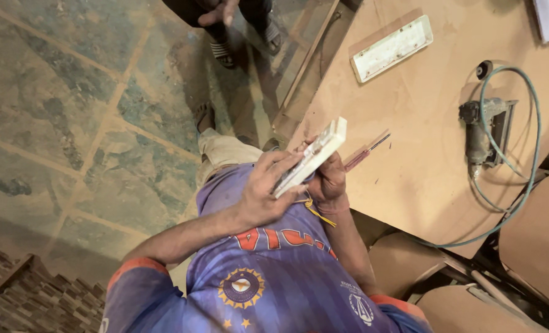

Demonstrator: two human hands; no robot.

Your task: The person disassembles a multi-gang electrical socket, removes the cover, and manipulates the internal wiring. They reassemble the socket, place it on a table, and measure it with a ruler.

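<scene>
Beside the workbench [410, 154] | both hands clasp white slab [314, 154] | left [265, 191], right [327, 182]

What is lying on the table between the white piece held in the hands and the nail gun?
The head view shows a thin pencil-like stick beside the white piece; up to the nail gun, bare table.

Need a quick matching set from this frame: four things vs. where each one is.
Things:
1. white rectangular slab
2. white oblong tray
3. grey pneumatic nail gun
4. thin red-tipped rod

Places:
A. flat on the plywood table, far end
B. held in both hands
C. on the table, looped by green hose
D. on the table, just beyond the hands

Pairs: 1-B, 2-A, 3-C, 4-D
</scene>
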